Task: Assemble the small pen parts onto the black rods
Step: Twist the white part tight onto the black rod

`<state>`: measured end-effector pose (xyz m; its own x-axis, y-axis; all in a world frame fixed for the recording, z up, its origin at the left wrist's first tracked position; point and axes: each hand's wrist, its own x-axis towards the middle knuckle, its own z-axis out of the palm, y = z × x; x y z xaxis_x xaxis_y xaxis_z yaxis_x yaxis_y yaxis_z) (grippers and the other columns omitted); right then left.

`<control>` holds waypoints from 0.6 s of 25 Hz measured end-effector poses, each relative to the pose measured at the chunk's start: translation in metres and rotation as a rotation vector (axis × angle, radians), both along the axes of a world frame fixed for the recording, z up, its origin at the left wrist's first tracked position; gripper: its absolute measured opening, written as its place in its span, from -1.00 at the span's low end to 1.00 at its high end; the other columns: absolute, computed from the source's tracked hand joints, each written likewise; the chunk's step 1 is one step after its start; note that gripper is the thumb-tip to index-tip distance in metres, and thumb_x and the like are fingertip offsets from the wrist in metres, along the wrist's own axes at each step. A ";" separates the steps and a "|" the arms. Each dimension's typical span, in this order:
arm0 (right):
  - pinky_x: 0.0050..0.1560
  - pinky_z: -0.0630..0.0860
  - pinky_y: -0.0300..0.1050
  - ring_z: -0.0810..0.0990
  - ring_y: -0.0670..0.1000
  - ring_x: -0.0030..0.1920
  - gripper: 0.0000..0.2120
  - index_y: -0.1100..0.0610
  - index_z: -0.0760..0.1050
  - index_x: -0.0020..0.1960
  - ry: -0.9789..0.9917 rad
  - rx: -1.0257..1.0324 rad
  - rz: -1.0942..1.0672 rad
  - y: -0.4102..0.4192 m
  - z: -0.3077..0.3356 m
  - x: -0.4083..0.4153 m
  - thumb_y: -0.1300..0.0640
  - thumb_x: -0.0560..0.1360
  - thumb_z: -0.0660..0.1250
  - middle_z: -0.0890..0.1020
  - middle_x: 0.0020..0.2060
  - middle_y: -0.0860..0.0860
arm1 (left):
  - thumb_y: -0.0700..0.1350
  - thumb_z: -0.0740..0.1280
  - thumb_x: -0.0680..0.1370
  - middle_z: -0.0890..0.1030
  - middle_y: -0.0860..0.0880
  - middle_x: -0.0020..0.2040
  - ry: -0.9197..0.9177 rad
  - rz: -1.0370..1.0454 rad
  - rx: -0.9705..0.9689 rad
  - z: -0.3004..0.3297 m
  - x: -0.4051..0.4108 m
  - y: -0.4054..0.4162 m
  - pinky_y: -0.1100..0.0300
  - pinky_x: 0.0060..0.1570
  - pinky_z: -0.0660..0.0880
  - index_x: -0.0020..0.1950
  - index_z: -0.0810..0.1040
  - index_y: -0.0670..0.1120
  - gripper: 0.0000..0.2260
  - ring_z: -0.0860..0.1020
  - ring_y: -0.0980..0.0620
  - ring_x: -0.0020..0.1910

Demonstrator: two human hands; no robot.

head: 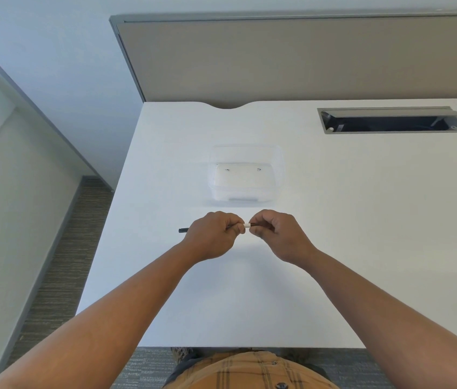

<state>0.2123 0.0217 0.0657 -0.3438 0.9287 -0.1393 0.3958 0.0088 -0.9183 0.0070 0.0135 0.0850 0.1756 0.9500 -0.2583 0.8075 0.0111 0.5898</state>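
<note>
Both hands are raised just above the white surface (334, 220), near its middle, brought close together with their fingertips almost meeting. The left hand (212, 234) is curled shut around a black rod (184, 230), whose far end sticks out past the outer side of the fist and points toward the left edge of the surface. At the inner end of that rod, in the narrow gap between the two hands, sits a small white pen part (247, 225) — it is pinched at the left hand's thumb and forefinger. The right hand (276, 234) is likewise closed, its thumb and forefinger gripping a short dark piece (253, 225) that touches the white part from the right; whether this is a second rod or the tip of the same one cannot be told, since the fingers hide most of it.

Beyond the hands, farther from the person, a clear plastic container (245, 175) stands on the surface, well apart from the rod. Two tiny dark bits show near its back wall, too small to identify. At the back right of the surface a cable slot (393, 120) is set in, its grey lid propped open. A beige divider panel (292, 60) rises behind the surface, and striped carpet (61, 262) runs along the left.
</note>
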 end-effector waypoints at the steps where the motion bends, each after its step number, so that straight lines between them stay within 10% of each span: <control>1: -0.17 0.52 -0.13 0.55 -0.12 -0.28 -0.86 -0.01 0.61 -0.15 -0.020 -0.014 -0.003 0.000 -0.001 0.000 0.06 0.59 0.36 0.66 -0.30 -0.09 | 0.09 0.23 0.62 0.66 0.15 -0.14 -0.006 0.002 0.004 0.000 0.001 0.000 0.20 -0.31 0.36 -0.10 0.61 0.22 -0.81 0.56 0.16 -0.21; 15: -0.18 0.47 -0.12 0.51 -0.09 -0.36 -0.65 0.01 0.58 -0.26 -0.043 -0.209 0.048 0.004 0.006 0.000 -0.09 0.63 0.27 0.61 -0.43 -0.09 | 0.08 0.23 0.63 0.68 0.14 -0.14 0.034 -0.042 0.005 0.000 0.002 0.000 0.19 -0.28 0.41 -0.11 0.62 0.18 -0.80 0.59 0.08 -0.19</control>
<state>0.2121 0.0260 0.0716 -0.3767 0.8606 -0.3427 0.4384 -0.1602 -0.8844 0.0086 0.0136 0.0852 0.2060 0.9434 -0.2599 0.8270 -0.0259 0.5616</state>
